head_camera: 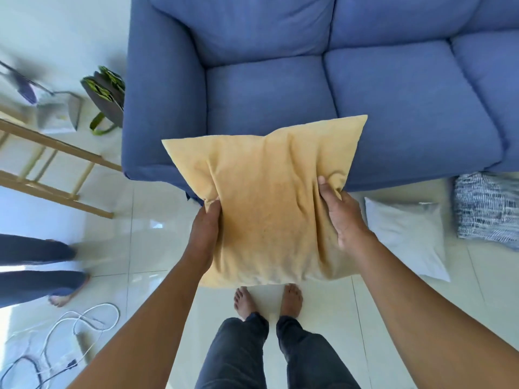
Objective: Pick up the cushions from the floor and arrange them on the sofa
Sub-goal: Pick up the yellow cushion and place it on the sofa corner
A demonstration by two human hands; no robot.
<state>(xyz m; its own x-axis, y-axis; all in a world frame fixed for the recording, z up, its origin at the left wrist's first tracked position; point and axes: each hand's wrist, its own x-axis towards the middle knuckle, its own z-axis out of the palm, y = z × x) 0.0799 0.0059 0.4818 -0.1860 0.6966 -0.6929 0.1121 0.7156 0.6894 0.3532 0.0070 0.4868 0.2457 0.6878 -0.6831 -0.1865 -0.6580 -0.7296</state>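
I hold a yellow cushion [266, 203] in the air in front of the blue sofa [280, 88], over the front edge of its left seat. My left hand [205, 231] grips the cushion's left edge and my right hand [341, 214] pinches its right edge. A white cushion [407, 234] lies on the tiled floor at the right, below the sofa's front. A blue-and-white patterned cushion [488, 209] lies on the floor beside it, against the sofa. The sofa seats are bare.
Another person's legs [39, 270] stand at the left. White and black cables [70, 341] trail on the floor at bottom left. A wooden rack [50, 169] and a dark bag with green trim [106, 96] sit left of the sofa arm. My bare feet [266, 301] stand on the tiles.
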